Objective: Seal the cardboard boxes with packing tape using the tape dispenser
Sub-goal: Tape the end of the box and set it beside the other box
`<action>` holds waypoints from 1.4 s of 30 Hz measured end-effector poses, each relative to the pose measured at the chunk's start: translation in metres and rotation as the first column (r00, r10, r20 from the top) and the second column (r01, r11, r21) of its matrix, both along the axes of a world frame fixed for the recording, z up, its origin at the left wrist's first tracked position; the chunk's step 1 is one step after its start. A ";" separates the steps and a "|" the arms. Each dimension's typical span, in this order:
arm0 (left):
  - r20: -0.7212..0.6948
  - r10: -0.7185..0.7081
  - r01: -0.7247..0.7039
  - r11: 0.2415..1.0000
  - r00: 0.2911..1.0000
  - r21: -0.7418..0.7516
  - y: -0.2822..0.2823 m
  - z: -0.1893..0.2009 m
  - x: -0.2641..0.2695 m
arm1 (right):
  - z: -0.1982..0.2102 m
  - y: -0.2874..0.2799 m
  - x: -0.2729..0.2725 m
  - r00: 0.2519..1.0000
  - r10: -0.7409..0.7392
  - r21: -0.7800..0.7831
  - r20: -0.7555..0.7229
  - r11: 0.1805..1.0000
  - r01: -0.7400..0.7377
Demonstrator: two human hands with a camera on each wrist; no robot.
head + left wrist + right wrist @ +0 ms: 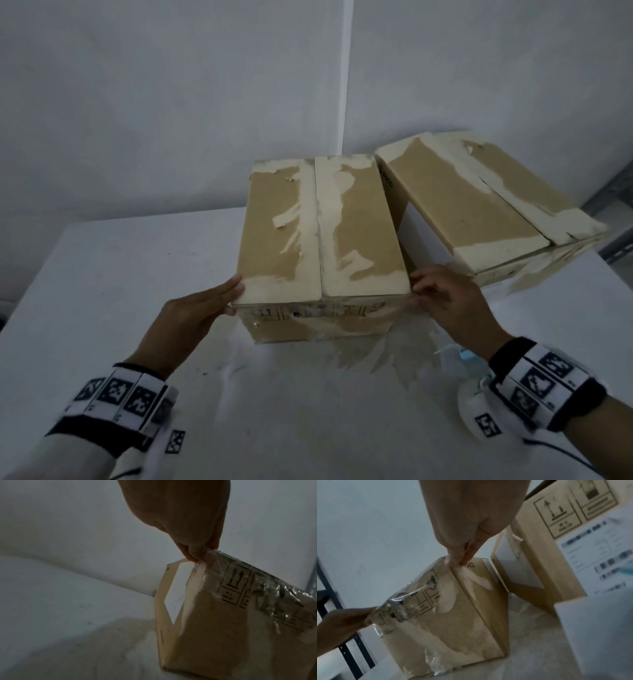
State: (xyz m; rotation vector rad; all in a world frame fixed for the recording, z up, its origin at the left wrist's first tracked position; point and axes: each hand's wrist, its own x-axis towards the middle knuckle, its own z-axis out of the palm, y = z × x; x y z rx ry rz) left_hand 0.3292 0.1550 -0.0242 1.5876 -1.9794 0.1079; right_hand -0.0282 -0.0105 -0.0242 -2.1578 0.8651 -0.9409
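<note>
A brown cardboard box (322,233) with closed flaps and torn pale patches stands mid-table. A wrinkled strip of clear packing tape (318,305) runs along its near top edge. My left hand (236,298) pinches the box's near left top corner, fingers on top and thumb on the front, at the tape's end (274,601). My right hand (418,287) pinches the near right corner, where the tape (406,601) starts. In the right wrist view the fingertips (455,561) sit on that corner and the left hand (351,618) shows at the strip's far end.
A second cardboard box (479,198) with closed flaps stands tilted just right of the first, almost touching it. A pale blue and white object (459,356) lies on the white table (137,274), partly hidden by my right wrist. White walls stand behind; a metal rack (616,205) is at far right.
</note>
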 end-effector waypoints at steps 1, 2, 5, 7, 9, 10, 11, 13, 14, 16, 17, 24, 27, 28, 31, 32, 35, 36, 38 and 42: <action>-0.111 0.048 -0.049 0.999 0.993 -0.008 0.002 -0.005 -0.006 | -0.005 0.006 0.002 0.998 -0.057 -0.013 0.029 0.998 0.057; -0.241 0.121 -0.128 0.992 0.963 -0.012 0.004 -0.009 -0.013 | -0.009 0.011 0.004 0.993 -0.111 -0.014 0.049 0.994 0.112; -0.509 0.302 -0.349 0.937 0.806 0.005 0.005 -0.009 -0.030 | -0.016 0.022 0.012 0.962 -0.259 0.139 0.091 0.960 0.245; -0.514 0.366 -0.407 0.913 0.775 0.036 0.004 -0.010 -0.034 | -0.018 0.027 0.017 0.938 -0.328 0.222 0.115 0.928 0.298; -0.562 0.416 -0.442 0.891 0.715 0.098 0.004 -0.009 -0.037 | -0.016 0.029 0.022 0.913 -0.387 0.275 0.129 0.898 0.342; -0.587 0.432 -0.453 0.883 0.685 0.122 0.003 -0.010 -0.039 | -0.015 0.030 0.024 0.901 -0.411 0.297 0.137 0.885 0.358; -0.607 0.438 -0.464 0.877 0.663 0.125 0.002 -0.012 -0.041 | -0.016 0.031 0.026 0.894 -0.426 0.311 0.142 0.876 0.368; -0.640 0.448 -0.498 0.859 0.624 0.116 0.001 -0.015 -0.047 | -0.017 0.032 0.029 0.886 -0.439 0.339 0.149 0.864 0.371; -0.652 0.454 -0.508 0.853 0.607 0.120 0.001 -0.015 -0.050 | -0.016 0.033 0.030 0.884 -0.443 0.352 0.146 0.859 0.373; -0.674 0.459 -0.507 0.850 0.579 0.143 0.000 -0.015 -0.056 | -0.015 0.032 0.032 0.879 -0.456 0.358 0.135 0.850 0.386; -0.687 0.464 -0.500 0.850 0.559 0.167 -0.001 -0.014 -0.059 | -0.014 0.031 0.033 0.877 -0.462 0.364 0.132 0.845 0.391; -0.800 0.496 -0.399 0.845 0.338 0.355 -0.021 -0.003 -0.050 | 0.003 0.015 0.036 0.879 -0.463 0.491 0.114 0.796 0.355; -0.789 0.514 -0.387 0.839 0.336 0.382 -0.025 0.001 -0.049 | 0.009 0.009 0.037 0.894 -0.439 0.521 0.086 0.785 0.335; -0.784 0.526 -0.393 0.832 0.330 0.392 -0.026 0.001 -0.048 | 0.010 0.008 0.038 0.900 -0.430 0.525 0.071 0.783 0.333; -0.771 0.560 -0.397 0.810 0.305 0.431 -0.027 0.002 -0.047 | 0.012 0.002 0.041 0.903 -0.428 0.521 0.018 0.775 0.357; -0.768 0.568 -0.399 0.804 0.296 0.442 -0.027 0.003 -0.047 | 0.013 0.001 0.043 0.905 -0.425 0.510 -0.006 0.777 0.368; -0.745 0.592 -0.419 0.787 0.308 0.452 -0.028 0.005 -0.050 | 0.016 0.000 0.047 0.923 -0.378 0.487 -0.077 0.793 0.366; -0.739 0.593 -0.417 0.788 0.320 0.452 -0.029 0.006 -0.051 | 0.018 0.003 0.049 0.929 -0.359 0.489 -0.087 0.797 0.354; -0.746 0.589 -0.382 0.796 0.311 0.469 -0.034 0.007 -0.051 | 0.021 0.006 0.056 0.940 -0.333 0.505 -0.069 0.802 0.321; -0.745 0.642 -0.310 0.756 0.180 0.577 -0.047 0.015 -0.044 | 0.025 -0.001 0.068 0.940 -0.340 0.535 -0.009 0.793 0.292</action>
